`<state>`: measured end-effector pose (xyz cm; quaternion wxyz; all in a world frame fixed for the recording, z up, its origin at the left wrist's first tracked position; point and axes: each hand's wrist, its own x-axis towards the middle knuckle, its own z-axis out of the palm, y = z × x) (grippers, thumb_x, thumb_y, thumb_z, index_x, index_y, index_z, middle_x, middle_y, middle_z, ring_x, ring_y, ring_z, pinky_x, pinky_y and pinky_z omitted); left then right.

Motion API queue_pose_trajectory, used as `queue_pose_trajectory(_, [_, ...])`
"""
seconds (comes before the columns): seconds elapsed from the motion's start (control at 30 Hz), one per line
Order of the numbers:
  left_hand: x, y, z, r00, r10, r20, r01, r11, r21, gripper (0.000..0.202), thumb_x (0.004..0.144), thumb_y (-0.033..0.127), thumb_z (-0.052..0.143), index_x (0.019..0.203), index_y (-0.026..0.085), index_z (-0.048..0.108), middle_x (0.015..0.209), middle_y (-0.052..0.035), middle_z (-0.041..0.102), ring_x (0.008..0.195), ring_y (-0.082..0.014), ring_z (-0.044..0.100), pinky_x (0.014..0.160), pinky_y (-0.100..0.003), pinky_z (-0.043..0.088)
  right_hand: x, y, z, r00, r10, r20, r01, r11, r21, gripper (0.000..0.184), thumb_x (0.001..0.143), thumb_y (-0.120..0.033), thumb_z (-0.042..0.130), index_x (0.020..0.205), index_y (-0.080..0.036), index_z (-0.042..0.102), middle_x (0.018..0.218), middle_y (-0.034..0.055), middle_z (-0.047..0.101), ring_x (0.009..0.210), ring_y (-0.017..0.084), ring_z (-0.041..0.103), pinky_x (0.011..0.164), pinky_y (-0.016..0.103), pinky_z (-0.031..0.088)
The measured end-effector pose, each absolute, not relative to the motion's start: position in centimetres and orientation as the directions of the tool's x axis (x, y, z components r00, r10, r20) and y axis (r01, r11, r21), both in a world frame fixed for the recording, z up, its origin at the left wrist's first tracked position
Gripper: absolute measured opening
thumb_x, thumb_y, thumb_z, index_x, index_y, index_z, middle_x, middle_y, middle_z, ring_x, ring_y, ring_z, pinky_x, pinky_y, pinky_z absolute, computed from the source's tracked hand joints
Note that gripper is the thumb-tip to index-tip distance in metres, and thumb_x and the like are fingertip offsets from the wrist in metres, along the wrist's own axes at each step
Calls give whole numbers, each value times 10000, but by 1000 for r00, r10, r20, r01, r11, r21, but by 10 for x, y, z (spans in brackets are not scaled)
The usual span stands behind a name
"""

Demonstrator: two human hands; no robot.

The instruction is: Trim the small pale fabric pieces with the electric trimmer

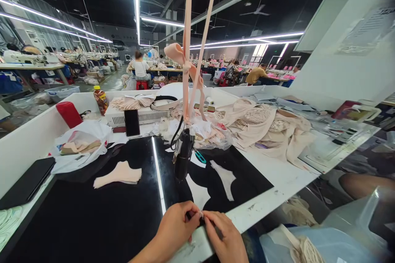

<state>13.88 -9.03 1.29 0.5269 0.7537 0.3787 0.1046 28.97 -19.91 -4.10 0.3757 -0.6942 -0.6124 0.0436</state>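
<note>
My left hand point(177, 224) and my right hand point(224, 234) meet at the near edge of the black worktop point(108, 213). Both pinch a very small pale piece point(201, 214) between their fingertips; I cannot make out what it is. Just beyond them a black tool point(182, 154) hangs from pink straps point(187, 49) above the worktop. A beige fabric piece point(119, 174) lies to the left, and white cut pieces point(225, 178) lie to the right.
A heap of beige garments point(265, 125) covers the right side. A white plastic bag point(82, 139), a red object point(69, 114), a bottle point(100, 99), a phone point(132, 122) and a white box point(145, 115) stand at the back. Other people sit at distant tables.
</note>
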Motion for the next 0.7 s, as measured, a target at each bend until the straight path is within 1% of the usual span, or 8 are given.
queue_pose_trajectory(0.1, [138, -90, 12, 694, 677, -246, 462, -156, 873, 224, 936, 373, 556, 877, 224, 712, 750, 53, 720, 506, -110, 635, 578, -205, 444, 291, -199, -39, 264, 891, 369, 778, 30, -628, 265, 1029, -280, 507, 1118, -274, 756, 1032, 45, 790, 913, 183, 758, 813, 235, 597])
queue_pose_trajectory(0.2, [138, -90, 13, 694, 676, -247, 462, -155, 873, 200, 926, 346, 557, 891, 223, 711, 789, 56, 733, 512, -105, 649, 559, -199, 432, 291, -199, -39, 283, 893, 349, 748, 22, -663, 263, 1020, -284, 523, 1116, -268, 768, 1042, 53, 794, 920, 184, 762, 825, 223, 595])
queue_pose_trajectory(0.3, [139, -90, 14, 692, 678, -248, 468, -159, 869, 165, 895, 314, 576, 898, 220, 711, 828, 57, 746, 509, -100, 653, 536, -195, 414, 291, -200, -39, 296, 892, 341, 730, 19, -683, 260, 1014, -290, 538, 1122, -270, 773, 1038, 52, 796, 927, 185, 764, 835, 221, 597])
queue_pose_trajectory(0.4, [139, -90, 15, 694, 680, -238, 463, -169, 870, 175, 889, 340, 592, 910, 216, 713, 862, 49, 756, 515, -99, 654, 540, -196, 411, 291, -199, -41, 301, 886, 351, 723, 27, -690, 254, 1010, -301, 550, 1121, -275, 777, 1020, 47, 798, 921, 189, 767, 832, 227, 604])
queue_pose_trajectory(0.47, [139, -90, 15, 696, 680, -230, 457, -173, 872, 196, 895, 368, 594, 914, 211, 712, 853, 44, 754, 521, -103, 654, 535, -197, 404, 290, -199, -42, 308, 879, 364, 721, 34, -692, 256, 1014, -318, 548, 1117, -278, 779, 1014, 47, 799, 914, 194, 769, 823, 234, 610])
queue_pose_trajectory(0.6, [138, -90, 14, 699, 679, -223, 452, -178, 874, 242, 927, 391, 562, 891, 202, 708, 748, 44, 717, 510, -109, 644, 526, -200, 393, 289, -199, -44, 317, 870, 377, 717, 41, -696, 287, 1031, -376, 523, 1110, -280, 782, 1012, 55, 801, 904, 205, 772, 814, 251, 620])
queue_pose_trajectory(0.7, [139, -90, 13, 697, 682, -221, 454, -182, 872, 234, 930, 373, 555, 879, 202, 706, 762, 41, 720, 510, -109, 644, 514, -201, 386, 288, -199, -44, 311, 871, 380, 714, 50, -699, 301, 1034, -392, 516, 1110, -278, 784, 1017, 62, 802, 904, 205, 772, 822, 252, 619])
